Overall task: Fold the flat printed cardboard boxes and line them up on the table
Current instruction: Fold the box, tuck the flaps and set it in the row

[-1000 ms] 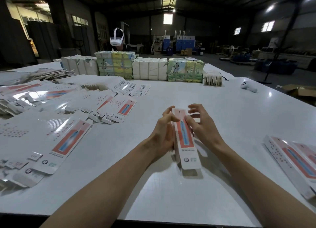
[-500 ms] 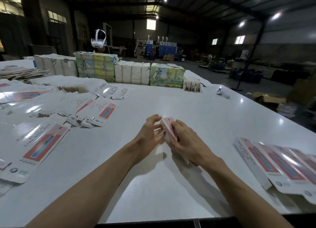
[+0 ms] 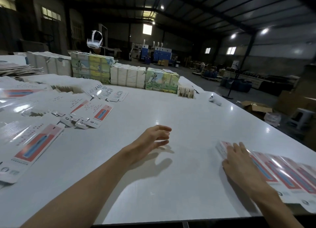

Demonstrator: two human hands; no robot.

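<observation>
A folded box is pressed down by the right hand, with the fingers laid straight and flat on it. This is apparently done so that it sits against the left end of the row of finished boxes near the right edge of the table. The left hand is held over the middle of the table, loosely spread and holding nothing, probably ready for the flat blanks spread at the left.

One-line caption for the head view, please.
Right hand presses a folded box onto the left end of the row of boxes; left hand hovers open above the table.
</observation>
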